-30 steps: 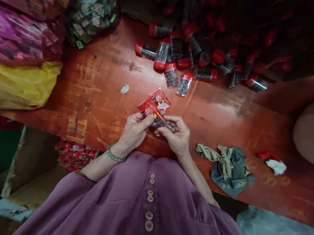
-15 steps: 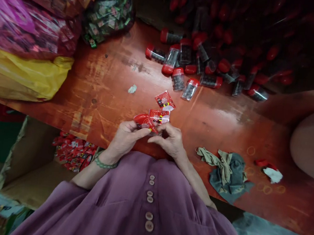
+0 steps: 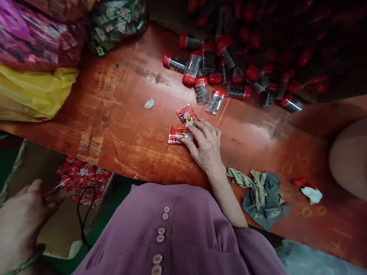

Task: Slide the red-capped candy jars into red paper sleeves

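My left hand (image 3: 21, 220), blurred by motion, is down at the lower left over an open cardboard box (image 3: 54, 237). Its fingers are closed on a small shiny red packet (image 3: 53, 191). In that box lies a heap of similar red packets (image 3: 81, 176). On the table, my right hand (image 3: 205, 144) reaches in from the right with fingers apart and curved. Its thumb and fingertips touch the right ends of two flat packets, a lower red packet (image 3: 175, 135) and a tilted upper red packet (image 3: 185, 112).
Clear jars with red lids (image 3: 201, 90) lie in a pile at the back. Bags of small packets (image 3: 118, 13) and a yellow bag (image 3: 25, 89) fill the left. To the right are a crumpled cloth (image 3: 265, 194), rubber bands (image 3: 306, 212) and a pale bucket (image 3: 352, 153).
My left hand has left the table with a red packet and swung down left over the box. My right hand has moved slightly forward, onto the two packets on the table.
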`<state>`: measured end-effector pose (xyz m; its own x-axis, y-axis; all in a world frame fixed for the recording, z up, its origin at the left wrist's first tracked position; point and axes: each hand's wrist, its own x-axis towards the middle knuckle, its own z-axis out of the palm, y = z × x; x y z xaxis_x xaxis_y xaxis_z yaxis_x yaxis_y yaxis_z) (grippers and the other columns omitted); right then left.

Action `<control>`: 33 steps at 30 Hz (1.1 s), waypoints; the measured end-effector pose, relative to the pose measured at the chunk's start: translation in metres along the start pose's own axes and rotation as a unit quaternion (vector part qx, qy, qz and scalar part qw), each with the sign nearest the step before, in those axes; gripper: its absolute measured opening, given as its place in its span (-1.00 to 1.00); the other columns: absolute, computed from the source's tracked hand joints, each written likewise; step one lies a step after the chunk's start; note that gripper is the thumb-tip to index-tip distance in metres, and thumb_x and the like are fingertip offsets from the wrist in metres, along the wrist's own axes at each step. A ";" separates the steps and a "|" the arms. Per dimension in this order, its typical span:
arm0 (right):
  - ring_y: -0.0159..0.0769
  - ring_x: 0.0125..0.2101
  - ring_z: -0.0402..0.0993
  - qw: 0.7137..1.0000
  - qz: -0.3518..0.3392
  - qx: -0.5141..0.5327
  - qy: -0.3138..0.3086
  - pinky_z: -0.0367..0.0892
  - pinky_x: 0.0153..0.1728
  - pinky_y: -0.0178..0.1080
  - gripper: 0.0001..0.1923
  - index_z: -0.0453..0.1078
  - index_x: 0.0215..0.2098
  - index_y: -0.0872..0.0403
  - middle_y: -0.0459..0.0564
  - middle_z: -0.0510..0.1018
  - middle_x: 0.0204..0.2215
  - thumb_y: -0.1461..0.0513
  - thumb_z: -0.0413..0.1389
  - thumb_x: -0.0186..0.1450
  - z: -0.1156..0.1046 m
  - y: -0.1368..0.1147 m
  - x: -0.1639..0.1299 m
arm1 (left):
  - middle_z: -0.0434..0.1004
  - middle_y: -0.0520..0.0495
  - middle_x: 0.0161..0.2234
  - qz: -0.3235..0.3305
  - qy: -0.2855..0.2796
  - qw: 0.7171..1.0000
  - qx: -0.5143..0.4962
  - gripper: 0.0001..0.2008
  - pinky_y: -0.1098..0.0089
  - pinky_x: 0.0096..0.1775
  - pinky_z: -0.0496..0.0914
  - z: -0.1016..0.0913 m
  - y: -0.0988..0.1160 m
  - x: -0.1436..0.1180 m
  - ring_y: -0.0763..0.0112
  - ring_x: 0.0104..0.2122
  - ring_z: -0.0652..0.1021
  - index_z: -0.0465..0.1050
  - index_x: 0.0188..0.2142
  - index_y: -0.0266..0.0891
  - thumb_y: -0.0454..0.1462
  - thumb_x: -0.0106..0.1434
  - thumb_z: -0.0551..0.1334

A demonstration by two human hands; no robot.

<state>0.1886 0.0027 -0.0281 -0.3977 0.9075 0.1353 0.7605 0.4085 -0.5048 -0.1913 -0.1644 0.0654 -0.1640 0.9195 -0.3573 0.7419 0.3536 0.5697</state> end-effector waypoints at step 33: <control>-0.18 -0.22 0.38 0.999 0.015 0.013 -0.039 0.31 -0.11 -0.12 -0.82 0.40 -0.29 0.09 0.07 0.49 -0.29 0.29 -0.02 0.42 -0.034 0.010 0.049 | 0.62 -0.17 -0.20 0.319 -0.055 0.943 -0.083 -0.60 0.29 -0.19 0.45 0.129 0.181 0.219 0.26 -0.26 0.57 0.55 -0.11 -0.31 -0.05 0.19 0.31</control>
<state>0.1945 0.0546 0.0022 -0.4144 0.9085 0.0545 0.7596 0.3782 -0.5291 -0.0092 0.0788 -0.0048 0.3559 0.9341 0.0268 0.5542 -0.2340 0.7988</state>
